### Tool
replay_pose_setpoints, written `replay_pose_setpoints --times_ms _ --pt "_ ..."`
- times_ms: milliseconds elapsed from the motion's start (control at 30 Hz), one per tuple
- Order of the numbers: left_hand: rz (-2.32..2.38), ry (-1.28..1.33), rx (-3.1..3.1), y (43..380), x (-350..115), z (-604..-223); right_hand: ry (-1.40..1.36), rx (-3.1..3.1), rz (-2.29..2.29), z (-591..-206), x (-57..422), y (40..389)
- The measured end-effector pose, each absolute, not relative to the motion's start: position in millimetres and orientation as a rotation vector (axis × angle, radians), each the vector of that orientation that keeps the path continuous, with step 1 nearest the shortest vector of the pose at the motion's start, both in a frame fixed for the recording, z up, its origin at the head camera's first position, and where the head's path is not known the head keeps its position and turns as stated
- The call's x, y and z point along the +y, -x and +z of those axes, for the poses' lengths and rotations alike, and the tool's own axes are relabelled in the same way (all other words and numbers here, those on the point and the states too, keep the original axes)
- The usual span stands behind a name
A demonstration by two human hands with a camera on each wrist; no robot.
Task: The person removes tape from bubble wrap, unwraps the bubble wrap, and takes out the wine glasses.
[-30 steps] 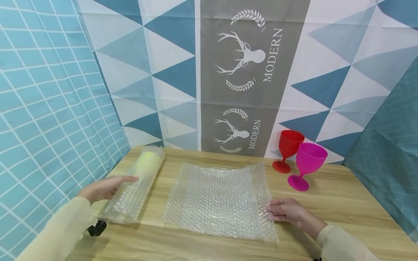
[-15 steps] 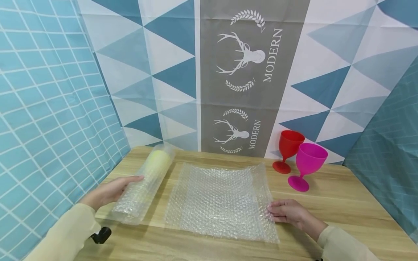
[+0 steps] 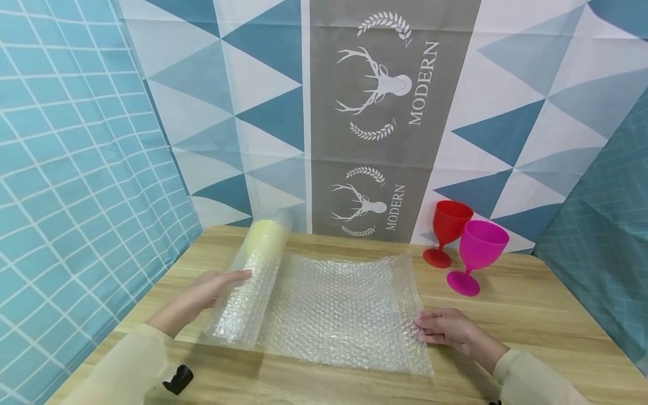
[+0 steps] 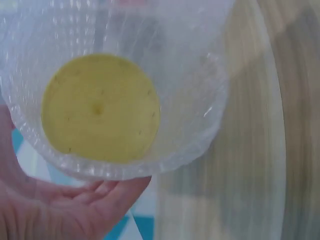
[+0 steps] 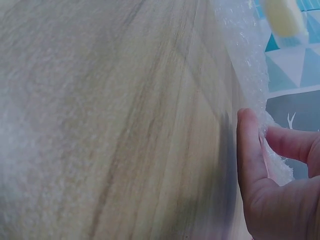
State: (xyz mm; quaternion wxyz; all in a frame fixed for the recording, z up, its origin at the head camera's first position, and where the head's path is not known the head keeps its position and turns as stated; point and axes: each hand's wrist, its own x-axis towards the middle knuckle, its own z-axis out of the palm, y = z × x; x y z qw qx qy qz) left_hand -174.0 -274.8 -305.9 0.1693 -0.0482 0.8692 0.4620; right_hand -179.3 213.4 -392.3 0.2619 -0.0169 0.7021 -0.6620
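Note:
My left hand [image 3: 217,287] grips a roll of bubble wrap [image 3: 248,292] with a yellow cylinder [image 3: 263,239] inside it. The cylinder's round yellow end [image 4: 100,107] shows in the left wrist view, with loose wrap around it and the hand [image 4: 75,210] against the wrap's outside. From the roll a flat bubble wrap sheet [image 3: 349,309] stretches right across the wooden table. My right hand [image 3: 448,326] pinches the sheet's right edge between thumb and fingers. In the right wrist view, that hand [image 5: 280,185] holds the edge of the wrap [image 5: 245,55].
A red goblet [image 3: 450,222] and a magenta goblet [image 3: 481,247] stand upright at the table's back right. Behind the wooden table [image 3: 364,391] hangs a patterned cloth [image 3: 354,140]; a blue grid cloth [image 3: 66,169] borders the left side.
The left hand and the bubble wrap roll have moved right, so the roll now lies over the sheet's left end. The right hand stays in place, still pinching the edge.

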Motion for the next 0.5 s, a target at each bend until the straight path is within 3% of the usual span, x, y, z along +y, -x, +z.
replay_pose_setpoints --times_ms 267,500 --pt "1.314 0.164 2.512 159.2 -231.1 -296.2 0.049 1.884 -1.798 -390.2 214.8 181.1" --pt "1.325 0.249 2.56 153.1 -197.8 -309.5 0.039 1.893 -1.79 -388.4 217.8 181.2"
